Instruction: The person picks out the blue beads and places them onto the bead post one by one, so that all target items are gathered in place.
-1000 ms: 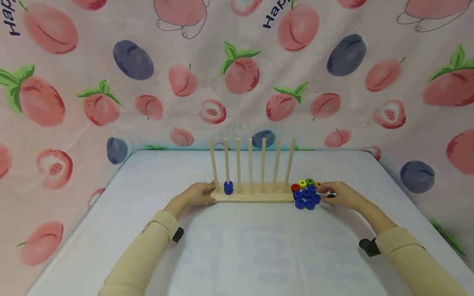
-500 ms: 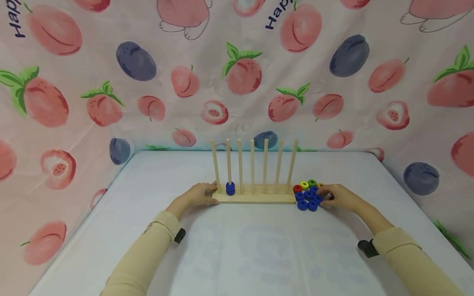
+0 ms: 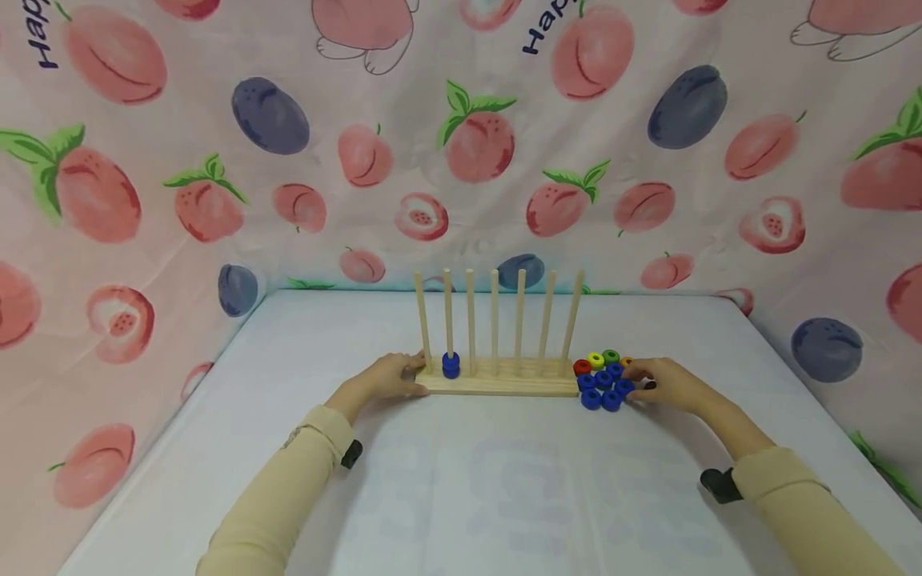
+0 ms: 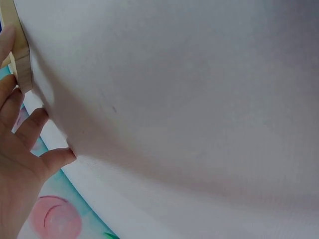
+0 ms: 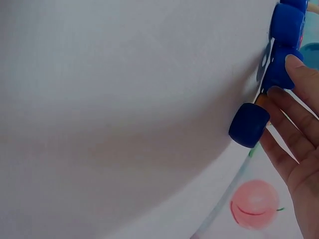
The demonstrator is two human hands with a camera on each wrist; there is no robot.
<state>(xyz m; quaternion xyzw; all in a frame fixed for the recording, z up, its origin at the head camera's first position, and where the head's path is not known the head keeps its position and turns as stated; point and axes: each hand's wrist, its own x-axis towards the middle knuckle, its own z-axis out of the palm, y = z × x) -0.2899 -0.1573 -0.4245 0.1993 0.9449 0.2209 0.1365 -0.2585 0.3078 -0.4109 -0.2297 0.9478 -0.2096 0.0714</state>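
A wooden rack (image 3: 504,386) with several upright pegs stands on the table. Two blue beads (image 3: 450,366) are stacked on its second peg from the left. My left hand (image 3: 382,378) grips the rack's left end, thumb in front and fingers at the end and behind. Just past the right end lies a cluster of blue beads (image 3: 603,379), where my right hand (image 3: 666,384) pinches the outer bead (image 5: 280,69) between thumb and index finger. Another blue bead (image 5: 249,125) sits by the other fingers in the right wrist view; whether they touch it I cannot tell.
Behind the blue beads lie a red bead (image 3: 582,366), a yellow bead (image 3: 595,360), a green bead (image 3: 611,357) and an orange bead (image 3: 627,362) partly covered by my right hand. A fruit-print cloth (image 3: 468,216) hangs behind the white table (image 3: 504,480).
The head view has shifted slightly, so everything appears a little further right. My right thumb and index finger have come in against the outer blue bead. The left hand keeps its grip on the rack.
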